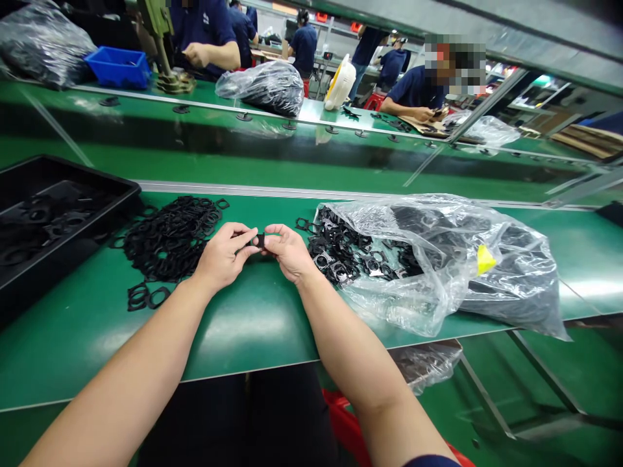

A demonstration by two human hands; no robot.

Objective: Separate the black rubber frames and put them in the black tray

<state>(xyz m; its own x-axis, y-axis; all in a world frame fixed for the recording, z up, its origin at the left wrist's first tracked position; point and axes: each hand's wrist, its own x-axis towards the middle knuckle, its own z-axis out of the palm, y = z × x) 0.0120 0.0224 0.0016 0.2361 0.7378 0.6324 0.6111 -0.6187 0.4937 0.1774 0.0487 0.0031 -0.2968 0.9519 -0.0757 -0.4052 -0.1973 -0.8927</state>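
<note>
Between the fingertips of both hands is a small black part (260, 240), mostly covered by my fingers. My left hand (225, 254) pinches one side of it and my right hand (288, 251) pinches the other, just above the green table (253, 324). Left of my hands spreads a pile of flat black ring-shaped parts (170, 237), with a few loose ones (146, 297) in front. To the right, more black parts (335, 250), some with shiny metallic faces, spill from the mouth of a clear plastic bag (511, 259).
A black bin (131, 188) holding similar parts stands at the far left. Beyond a low rail (272, 189) lies another bench with a blue bin (119, 67), a filled plastic bag (272, 84) and a white-and-yellow device (341, 83). Co-workers (413, 91) sit behind it.
</note>
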